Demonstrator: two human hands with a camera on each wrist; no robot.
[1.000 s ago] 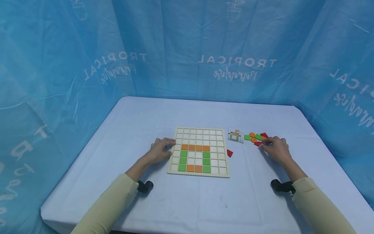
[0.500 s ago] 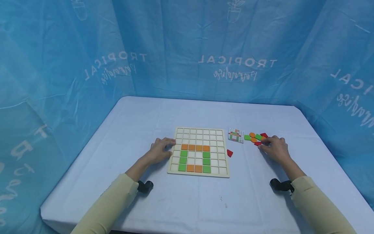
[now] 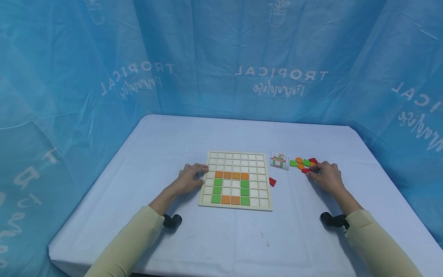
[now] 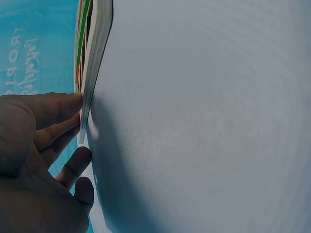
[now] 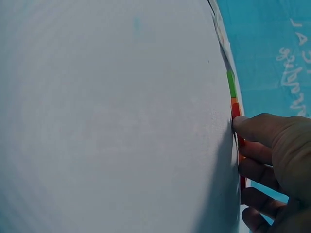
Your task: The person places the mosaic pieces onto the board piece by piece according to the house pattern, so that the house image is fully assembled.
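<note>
Head view: tiles (image 3: 306, 162) are partly hidden under fingers of the right hand (image 3: 326, 177), grip indiscernible; board (image 3: 235, 183) touched by left hand (image 3: 188, 179), fingers apart.

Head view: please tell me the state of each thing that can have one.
Grid board: flat, partly filled with orange tiles and green tiles
Picture card: flat, printed side up
Lone red piece: loose, beside the board
Piece cluster: loose, partly hidden
Left hand: touching the board's left edge
Right hand: touching the piece cluster
</note>
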